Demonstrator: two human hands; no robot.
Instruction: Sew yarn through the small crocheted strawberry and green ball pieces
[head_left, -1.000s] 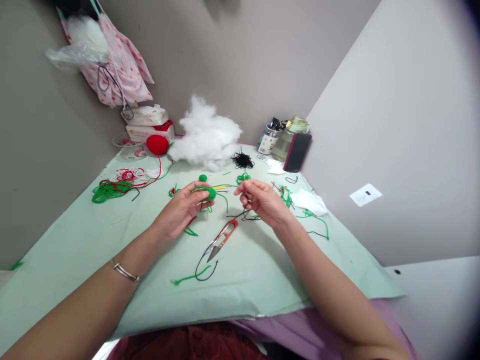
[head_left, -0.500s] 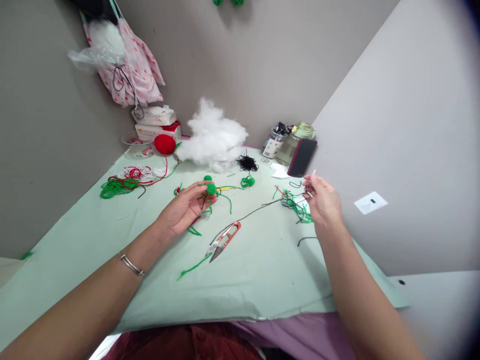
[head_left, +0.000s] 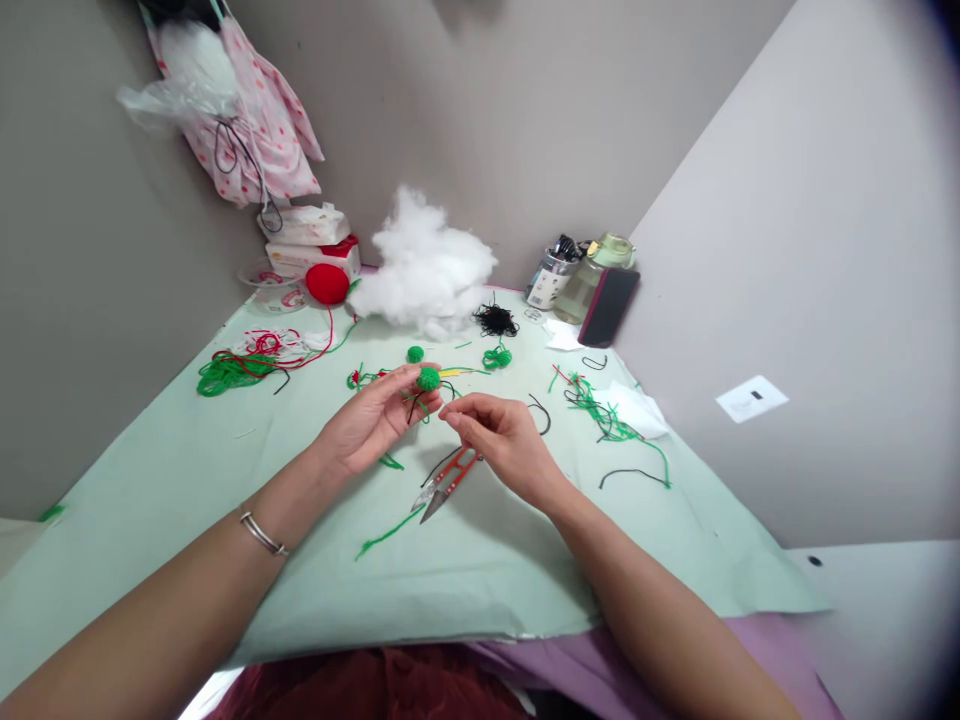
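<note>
A small green crocheted ball [head_left: 429, 379] is pinched between the fingertips of my left hand [head_left: 375, 415], with dark yarn hanging by the fingers. My right hand [head_left: 504, 440] is closed in a pinch just right of the ball. A thin, pale, needle-like tool with black yarn seems to be in its fingertips, mostly hidden. Beneath that hand lie orange-handled thread snips [head_left: 444, 487], blades toward me, partly covered. Another green ball [head_left: 415, 354] rests on the table beyond my left hand.
White stuffing [head_left: 427, 265] is heaped at the back, beside a red yarn ball [head_left: 327, 284]. Green yarn [head_left: 236, 374] lies left; green and black scraps [head_left: 604, 410] lie right. A phone [head_left: 611, 308] leans against a bottle [head_left: 581, 290]. Black thread [head_left: 496, 320] sits mid-table.
My right hand has come in from the right side, beside the ball, and the black yarn is no longer stretched between the hands. My left hand keeps its hold almost in place.
</note>
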